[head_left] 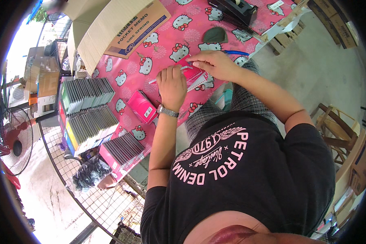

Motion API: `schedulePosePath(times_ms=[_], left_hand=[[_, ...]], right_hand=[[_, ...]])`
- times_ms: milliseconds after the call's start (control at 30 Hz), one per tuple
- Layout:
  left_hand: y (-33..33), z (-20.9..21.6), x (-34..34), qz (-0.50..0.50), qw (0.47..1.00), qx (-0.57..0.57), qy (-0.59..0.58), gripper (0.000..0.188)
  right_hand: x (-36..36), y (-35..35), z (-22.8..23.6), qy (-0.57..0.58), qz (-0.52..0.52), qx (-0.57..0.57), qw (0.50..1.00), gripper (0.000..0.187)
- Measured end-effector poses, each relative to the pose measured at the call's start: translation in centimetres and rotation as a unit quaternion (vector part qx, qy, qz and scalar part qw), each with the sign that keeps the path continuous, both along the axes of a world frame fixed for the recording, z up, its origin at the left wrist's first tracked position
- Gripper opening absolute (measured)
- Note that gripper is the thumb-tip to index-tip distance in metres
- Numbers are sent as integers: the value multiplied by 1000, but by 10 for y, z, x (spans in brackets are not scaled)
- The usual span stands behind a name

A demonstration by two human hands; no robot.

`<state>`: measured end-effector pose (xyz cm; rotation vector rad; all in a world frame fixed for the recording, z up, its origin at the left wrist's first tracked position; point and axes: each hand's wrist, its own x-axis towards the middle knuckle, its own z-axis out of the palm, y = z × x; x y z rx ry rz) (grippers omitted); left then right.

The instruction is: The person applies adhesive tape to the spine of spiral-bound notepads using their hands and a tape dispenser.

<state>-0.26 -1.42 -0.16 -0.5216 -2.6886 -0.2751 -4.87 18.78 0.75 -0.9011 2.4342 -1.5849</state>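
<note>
A small pink notebook (194,73) with white, hole-edged sheets lies at the table's near edge between my hands. My left hand (171,83), with a watch on its wrist, has its fingers curled down over the left side of the notebook. A thin white strip (152,81) pokes out beside those fingers. Over the notebook's upper right part, my right hand (217,65) brings thumb and forefinger close together; a small dark bit shows between them, too small to name. Left of my left wrist rests a stack of pink notebooks (141,106).
Rows of spiral-bound notebooks (87,95) stand along the table's left side. An open cardboard box (138,28) is at the back left. Beyond my right hand are a dark green pad (215,35), a blue tool (236,53) and a black tape dispenser (236,10). A fan (16,142) stands far left.
</note>
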Motion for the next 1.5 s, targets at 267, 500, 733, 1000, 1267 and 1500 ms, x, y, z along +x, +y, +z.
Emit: schedulePosePath(times_ms=[267, 500, 733, 1000, 1267, 1500], left_hand=[[-4, 1, -1, -19, 1000, 9, 4, 20], [0, 3, -2, -17, 1000, 15, 1, 20], [9, 4, 2, -18, 999, 31, 27, 29], [11, 6, 5, -14, 999, 28, -6, 29], [10, 8, 1, -34, 999, 34, -2, 27], [5, 6, 6, -28, 997, 65, -11, 23]], right_hand=[[-17, -6, -6, 110, 24, -49, 992, 21], [-13, -8, -14, 152, 13, -49, 987, 26], [0, -3, -4, 76, 13, 29, 997, 32], [-5, -3, 33, 42, 75, 160, 983, 46], [-137, 59, -37, 236, 129, 335, 903, 39], [-139, 68, -43, 132, 189, 427, 875, 46]])
